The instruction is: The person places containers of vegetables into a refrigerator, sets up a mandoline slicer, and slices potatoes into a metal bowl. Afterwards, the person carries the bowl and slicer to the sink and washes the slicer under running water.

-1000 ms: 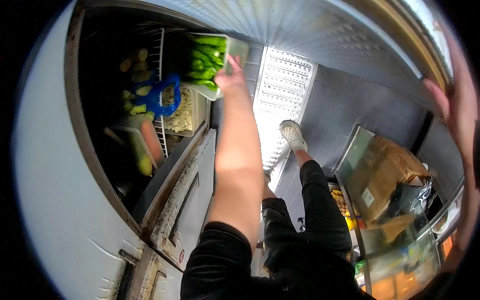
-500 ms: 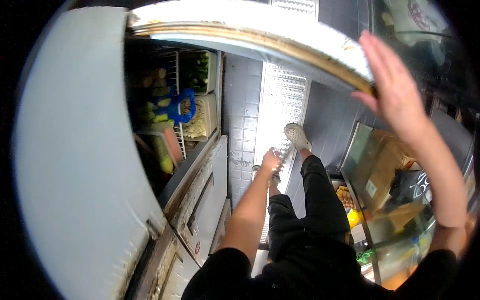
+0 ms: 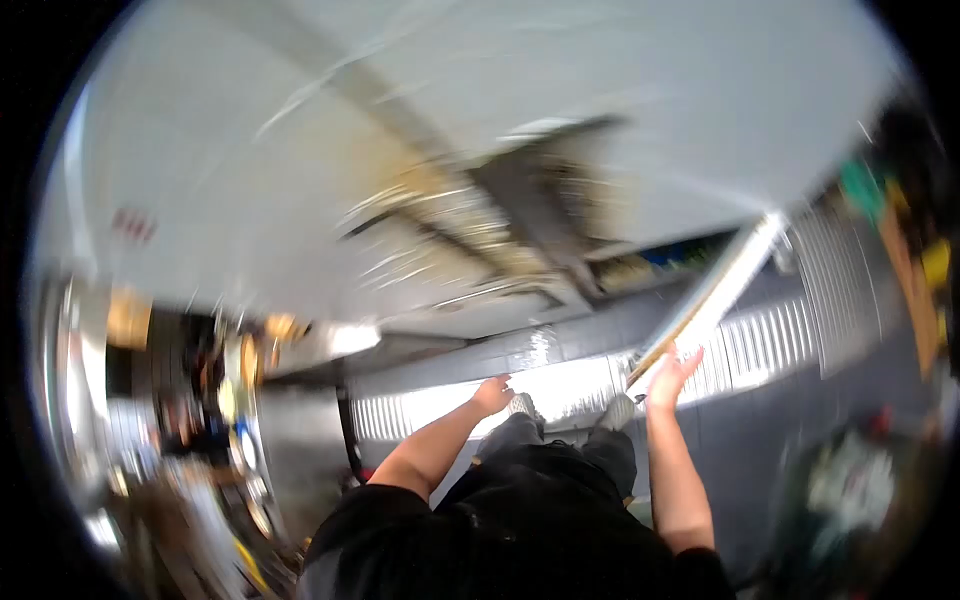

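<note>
My right hand [image 3: 672, 380] is at the free edge of a white refrigerator door [image 3: 718, 290], its fingers spread and the palm against the edge rather than wrapped round it. The door stands partly open, and through the narrow gap a little of the stored food [image 3: 665, 258] shows, too blurred to name. My left hand [image 3: 492, 394] hangs in front of my body, away from the fridge; motion blur hides how its fingers lie. The pale refrigerator front [image 3: 280, 190] with worn, dirty seams fills the upper view.
A grated metal drain strip [image 3: 760, 345] crosses the dark tiled floor, and my light shoes [image 3: 617, 412] stand on it. To the left is a metal surface [image 3: 300, 430] beside blurred kitchen items. A blurred glass-like case [image 3: 850, 490] is at lower right.
The door has swung from wide open to a narrower gap, with my right hand staying at its edge. My view has turned leftwards, and the shelves of vegetables are mostly hidden now.
</note>
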Demonstrator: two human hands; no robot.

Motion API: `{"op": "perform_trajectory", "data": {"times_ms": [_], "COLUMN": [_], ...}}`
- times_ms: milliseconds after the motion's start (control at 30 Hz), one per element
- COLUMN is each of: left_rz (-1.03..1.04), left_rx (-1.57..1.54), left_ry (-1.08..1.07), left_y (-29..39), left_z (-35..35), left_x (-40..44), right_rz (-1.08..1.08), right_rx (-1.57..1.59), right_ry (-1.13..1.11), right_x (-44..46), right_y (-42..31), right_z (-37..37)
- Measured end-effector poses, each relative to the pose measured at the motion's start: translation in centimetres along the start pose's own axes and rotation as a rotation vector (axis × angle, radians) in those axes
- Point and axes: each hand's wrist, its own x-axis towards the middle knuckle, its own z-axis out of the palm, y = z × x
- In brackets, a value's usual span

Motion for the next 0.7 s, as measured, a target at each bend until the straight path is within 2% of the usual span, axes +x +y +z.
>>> {"op": "perform_trajectory", "data": {"times_ms": [33, 67, 100, 133, 167, 233, 300, 333, 367, 433, 467, 500, 567, 633, 700], "left_rz": [-0.028, -0.006, 0.021, -0.069, -0.11, -0.172, -0.322, -0.463, -0.565, -0.81, -0.989, -1.062, -1.225, -1.278, -1.306], "left_rx": [-0.168, -0.218, -0.265, -0.371, -0.323, -0.211, -0.34, -0.383, -0.351, -0.478, -0.642, -0.67, -0.793, -0.84, -0.873], "left_ry": [0.101, 0.167, 0.236, 0.196, 0.238, 0.292, 0.348, 0.357, 0.216, 0.465, 0.411, 0.428, 0.457, 0.446, 0.447], "left_y": [0.5, -0.5, -1.8, -2.0, -4.3, -11.0, -18.9, -21.7, -27.7, -32.4, -34.4, -36.1, -39.3, -40.5, -40.9], "left_z": [-1.0, -0.9, -0.8, -0.9, -0.1, 3.5, 9.2, 11.3, 11.5, 17.6, 17.9, 20.0, 25.9, 29.8, 31.7], "left_x": [-1.1, -1.9, -2.1, -4.7, -5.8, -9.2, -12.3, -14.6, -20.9, -27.6, -31.7, -35.1, -39.3, -42.0, -43.6], "right_rz": [0.133, 0.263, 0.32, 0.329, 0.343, 0.441, 0.447, 0.439, 0.487, 0.352, 0.28, 0.216, 0.385, 0.583, 0.694], "right_rx": [0.191, 0.394, 0.237, 0.274, 0.297, 0.511, 0.647, 0.745, 0.834, 0.834, 0.806, 0.779, 0.682, 0.112, -0.2], "right_ry": [-0.013, -0.15, -0.166, -0.283, -0.397, -0.444, -0.54, -0.596, -0.558, -0.572, -0.496, -0.42, -0.543, -0.46, -0.682], "right_x": [0.5, 0.3, 2.0, 1.7, 2.2, 4.1, 6.4, 9.0, 2.8, 2.6, -0.4, -2.9, -6.9, -5.2, -13.4], "right_y": [0.5, -0.7, 0.1, -0.3, -2.2, -4.6, -6.5, -6.0, -9.5, -9.1, -8.8, -7.9, -4.4, 5.2, 9.7], "right_z": [2.5, 3.9, 6.6, 7.1, 8.6, 12.1, 15.8, 17.6, 18.3, 19.6, 20.6, 21.5, 23.5, 28.0, 32.5]}}
